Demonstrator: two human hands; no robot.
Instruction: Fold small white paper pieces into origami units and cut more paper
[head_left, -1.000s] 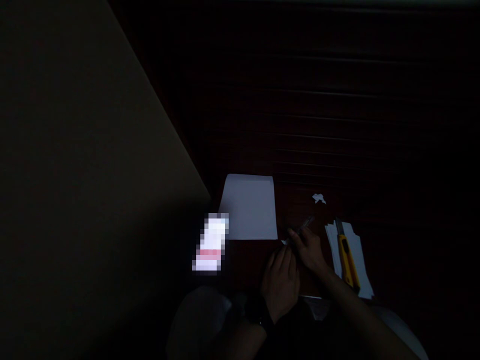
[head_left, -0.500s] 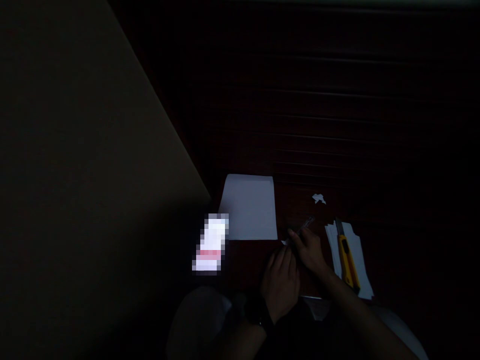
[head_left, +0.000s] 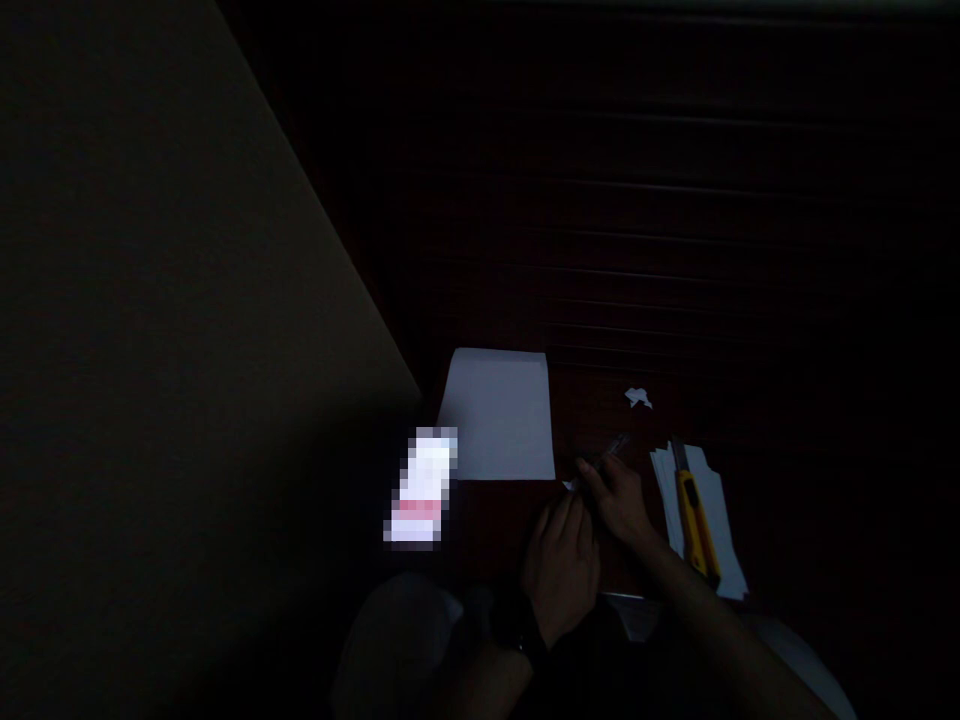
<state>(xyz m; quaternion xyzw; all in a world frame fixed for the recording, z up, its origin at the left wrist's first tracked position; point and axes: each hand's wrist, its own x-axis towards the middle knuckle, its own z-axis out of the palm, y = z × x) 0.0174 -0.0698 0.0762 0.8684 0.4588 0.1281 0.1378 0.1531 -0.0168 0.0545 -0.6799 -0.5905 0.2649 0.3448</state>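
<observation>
In the dim light my right hand (head_left: 616, 500) is closed around a clear, narrow pen-like item (head_left: 618, 443), whose far end sticks out beyond the fingers. Its exact kind is too dark to tell. My left hand (head_left: 562, 560), with a dark watch at the wrist, lies flat beside it, fingers stretched forward. A small white paper scrap (head_left: 570, 485) shows at the left fingertips, partly hidden under the hands. Right of my right hand, a yellow box cutter (head_left: 697, 525) with its blade out rests on a stack of white paper pieces (head_left: 720, 530).
A white sheet (head_left: 499, 415) lies on the dark wooden table (head_left: 487, 540) at the far left. By its lower left corner glows a blurred phone screen (head_left: 422, 487). A crumpled paper bit (head_left: 638, 398) sits toward the back. A wall (head_left: 187, 300) rises on the left.
</observation>
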